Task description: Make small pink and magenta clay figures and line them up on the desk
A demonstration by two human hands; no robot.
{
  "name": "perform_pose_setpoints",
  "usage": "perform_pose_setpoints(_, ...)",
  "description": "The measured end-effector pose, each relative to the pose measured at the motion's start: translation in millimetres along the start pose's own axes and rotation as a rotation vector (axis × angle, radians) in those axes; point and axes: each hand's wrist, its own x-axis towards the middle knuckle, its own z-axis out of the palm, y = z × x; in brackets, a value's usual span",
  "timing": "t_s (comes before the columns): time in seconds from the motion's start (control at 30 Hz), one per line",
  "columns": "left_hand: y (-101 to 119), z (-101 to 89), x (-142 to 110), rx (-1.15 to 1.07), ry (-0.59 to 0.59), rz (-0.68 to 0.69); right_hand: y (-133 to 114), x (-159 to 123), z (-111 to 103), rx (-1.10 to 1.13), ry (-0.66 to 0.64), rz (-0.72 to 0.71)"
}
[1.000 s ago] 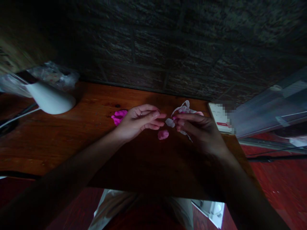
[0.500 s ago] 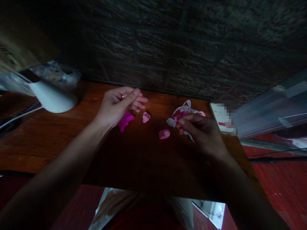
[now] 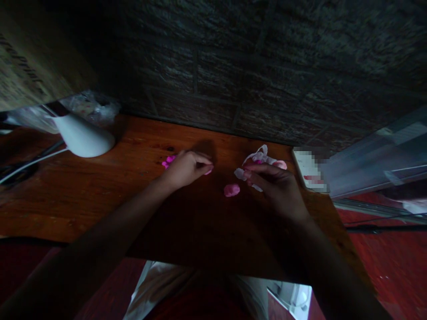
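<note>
My left hand [image 3: 187,169] is turned palm down over the table, its thumb and fingertips closed on a small pink petal [image 3: 208,171]. Part of a magenta petal [image 3: 169,161] shows behind that hand's knuckles. Thumb and forefinger of my right hand [image 3: 278,184] pinch a pale, whitish petal [image 3: 240,174]. Between the two hands, a pink petal [image 3: 231,190] lies on the wood. Behind the right fingers sits a loose heap of whitish strips [image 3: 262,155], with a light pink petal [image 3: 280,165] at its right side and a bit of magenta among them.
A white cone-shaped lamp base [image 3: 86,138] with a cable stands at the left of the wooden table [image 3: 133,142]. Clear plastic wrapping [image 3: 96,109] lies behind it. To the right are a phone [image 3: 305,166] and a translucent panel. A dark brick wall rises behind.
My left hand, palm up with loose fingers before, has turned over and come down onto the pink petal, closing on it. The right hand keeps its pinch. The view has shifted slightly.
</note>
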Motion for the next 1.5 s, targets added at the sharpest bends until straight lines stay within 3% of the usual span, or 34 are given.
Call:
perform_pose_setpoints(0.33, -7, 5.2, 6, -0.335, -0.016, -0.001, -6, -6, -1, 0.041, -0.085, -0.008)
perform_pose_setpoints(0.5, -6, 9.9, 10, -0.434, -0.071, -0.177, -7, -6, 0, 0.082, -0.085, -0.028)
perform_pose_setpoints(0.67, 0, 8.3, 7, -0.56, 0.012, -0.318, -9, -6, 1, 0.032, -0.083, -0.066)
perform_pose_setpoints(0.73, 8, 2.3, 4, -0.475, 0.041, -0.263, -9, -7, 2, 0.007, -0.073, -0.079)
perform_pose_setpoints(0.83, 26, -5.1, -1, -0.293, 0.185, 0.016, -9, -7, 5, 0.019, -0.03, -0.081)
perform_pose_setpoints(0.93, 43, -2.0, -7, -0.277, 0.17, 0.257, -8, -7, 7, 0.054, -0.015, -0.057)
perform_pose_setpoints(1.0, 50, 4.4, -9, -0.287, 0.136, 0.339, -8, -7, 8, 0.068, -0.021, -0.041)
perform_pose_setpoints(1.37, 56, 12.9, -16, -0.292, 0.182, 0.421, -7, -12, 14, 0.122, -0.097, 0.014)
perform_pose_setpoints(1.5, 53, 16.2, -17, -0.226, 0.213, 0.538, -8, -12, 13, 0.157, -0.109, 0.047)
